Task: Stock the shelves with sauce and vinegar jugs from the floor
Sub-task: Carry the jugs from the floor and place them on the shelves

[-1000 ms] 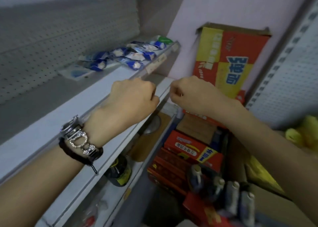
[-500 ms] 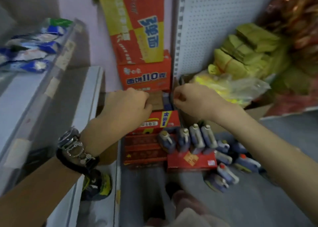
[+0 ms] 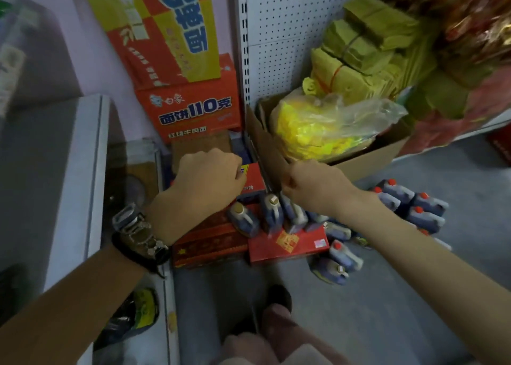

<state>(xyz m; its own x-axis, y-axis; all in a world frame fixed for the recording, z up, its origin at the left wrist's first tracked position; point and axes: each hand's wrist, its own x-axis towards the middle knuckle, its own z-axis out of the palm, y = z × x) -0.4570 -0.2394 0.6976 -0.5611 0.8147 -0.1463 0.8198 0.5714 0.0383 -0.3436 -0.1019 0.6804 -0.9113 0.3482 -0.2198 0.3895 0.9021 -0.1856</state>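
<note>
left hand (image 3: pixel 210 182): curled, holding nothing | right hand (image 3: pixel 312 185): curled, empty too | both over dark plastic jugs (image 3: pixel 272 212) on the grey floor (image 3: pixel 387 295), likely to grab one

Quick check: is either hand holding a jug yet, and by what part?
No. The left hand and right hand are empty fists above the jugs.

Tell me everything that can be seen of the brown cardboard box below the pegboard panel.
The brown cardboard box looks like plain corrugated board, open at the top, with its left flap standing up. It stands on the grey floor at the foot of the white pegboard panel. A clear plastic bag of yellow goods fills it and bulges above the rim. The right hand is in front of its near corner; contact cannot be told.
</note>
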